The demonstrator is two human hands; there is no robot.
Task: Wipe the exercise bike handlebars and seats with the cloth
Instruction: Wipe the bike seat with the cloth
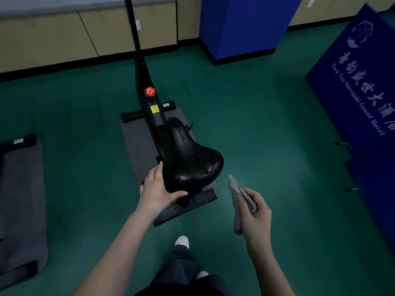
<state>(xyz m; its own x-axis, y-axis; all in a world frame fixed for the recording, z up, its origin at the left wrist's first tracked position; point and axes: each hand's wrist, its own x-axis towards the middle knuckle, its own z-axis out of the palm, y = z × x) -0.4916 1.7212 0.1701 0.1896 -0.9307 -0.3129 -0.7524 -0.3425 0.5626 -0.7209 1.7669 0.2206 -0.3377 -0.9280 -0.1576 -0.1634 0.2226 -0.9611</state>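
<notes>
From the head view, my left hand (158, 189) lies flat against the left flank of the seat (188, 159), fingers straight and spread, thumb stretched along the rear edge. It braces rather than grips. My right hand (256, 216) hangs just right of the seat and clear of it, fingers curled round the cloth (235, 189), which is bunched, one end poking up and one drooping below my palm.

The seat is right in front of me on the bike post (141, 67). The handlebars are out of view above the top edge.

What could go wrong, as I judge it:
- With the cloth wadded like this, only a narrow ridge would meet the seat, so I could leave streaks or miss the nose.
- My left palm covers part of the flank. If I never shift it, that patch stays unwiped.
- There are bright glints near the rear of the seat. I cannot tell if they are moisture or wear. If it is wet, my bracing hand may slip.
- The drooping tail could snag on the small lever (190, 126) beside the nose.
- My shoe (181, 241) is near the rear base bar (188, 208), so stepping round carelessly could trip me.
</notes>
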